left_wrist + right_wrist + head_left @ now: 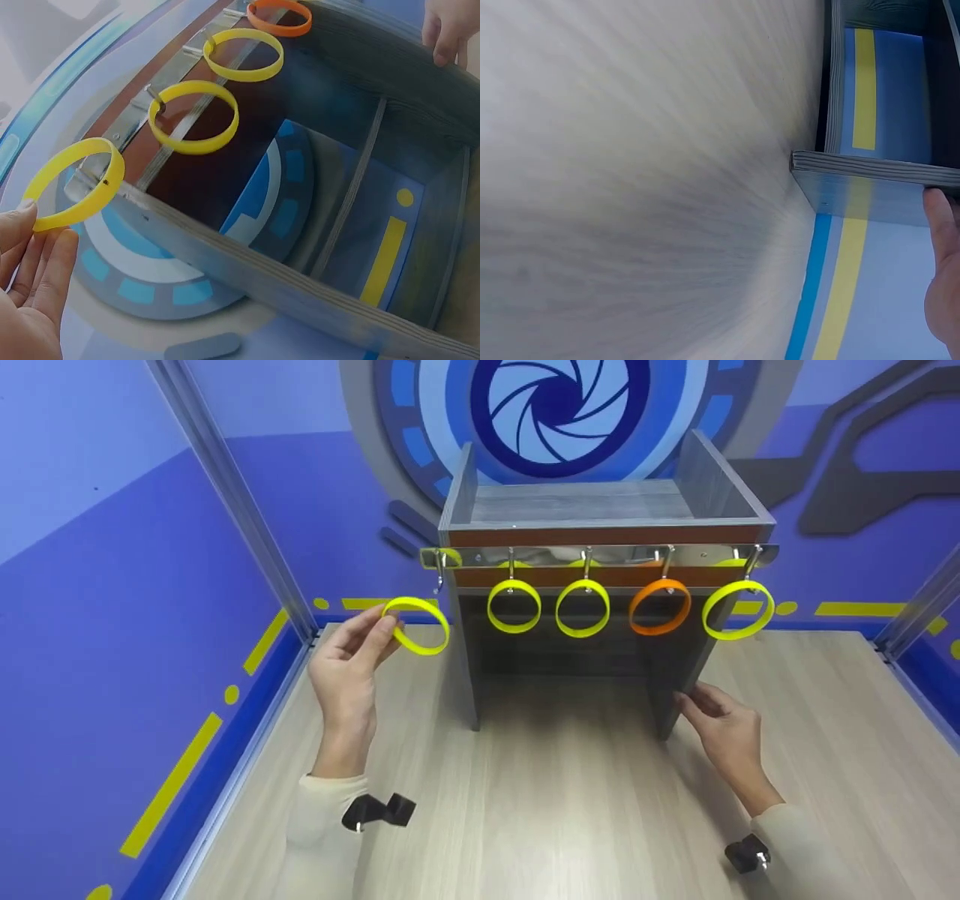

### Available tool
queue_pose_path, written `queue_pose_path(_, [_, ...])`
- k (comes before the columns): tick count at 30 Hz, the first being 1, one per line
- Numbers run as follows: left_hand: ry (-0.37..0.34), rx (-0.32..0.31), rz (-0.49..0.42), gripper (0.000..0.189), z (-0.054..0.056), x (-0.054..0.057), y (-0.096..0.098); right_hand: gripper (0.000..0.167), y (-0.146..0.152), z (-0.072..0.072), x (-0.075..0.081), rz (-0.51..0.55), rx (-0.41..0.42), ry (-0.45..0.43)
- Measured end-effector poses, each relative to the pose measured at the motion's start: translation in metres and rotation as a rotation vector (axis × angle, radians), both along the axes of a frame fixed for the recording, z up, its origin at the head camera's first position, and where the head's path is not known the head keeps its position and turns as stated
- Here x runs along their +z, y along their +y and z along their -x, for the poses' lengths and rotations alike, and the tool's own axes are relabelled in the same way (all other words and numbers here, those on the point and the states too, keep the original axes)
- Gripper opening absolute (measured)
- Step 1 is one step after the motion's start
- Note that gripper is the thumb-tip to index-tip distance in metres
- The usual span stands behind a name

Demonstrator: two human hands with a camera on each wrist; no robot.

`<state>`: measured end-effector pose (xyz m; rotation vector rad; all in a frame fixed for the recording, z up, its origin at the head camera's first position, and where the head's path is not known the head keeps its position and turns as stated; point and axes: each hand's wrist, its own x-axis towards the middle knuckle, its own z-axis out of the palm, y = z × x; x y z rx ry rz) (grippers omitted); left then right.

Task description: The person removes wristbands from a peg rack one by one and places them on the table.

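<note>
My left hand (346,664) pinches a yellow wristband (445,624) between thumb and fingers. It holds the band just below and left of the bare leftmost hook (440,581) on a metal hook rail (551,556). In the left wrist view, the held wristband (105,193) overlaps the end of the rail. From the other hooks hang several yellow wristbands (514,629) and one orange wristband (685,611). My right hand (733,735) grips the front edge of the right side panel (667,712) of a grey wooden rack, low down, with the thumb on its front.
The rack's open top tray (577,502) has raised sides. A wood-grain tabletop (555,825) lies beneath. Blue printed walls (285,495) stand behind and to the sides, with a metal corner post (232,487) at left. Black wrist mounts (367,812) sit on both sleeves.
</note>
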<state>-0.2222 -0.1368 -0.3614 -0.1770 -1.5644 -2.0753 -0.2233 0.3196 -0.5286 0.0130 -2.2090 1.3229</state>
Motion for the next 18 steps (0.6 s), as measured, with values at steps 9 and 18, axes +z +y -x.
queue_pose_path(9, [-0.072, 0.036, -0.021, 0.022, -0.006, -0.026, -0.008, 0.02, 0.001, 0.0, -0.002, 0.012, -0.005, 0.045])
queue_pose_path(18, [-0.162, 0.071, -0.023, 0.026, -0.006, -0.062, -0.011, 0.019, -0.002, 0.002, -0.004, 0.019, -0.023, 0.021])
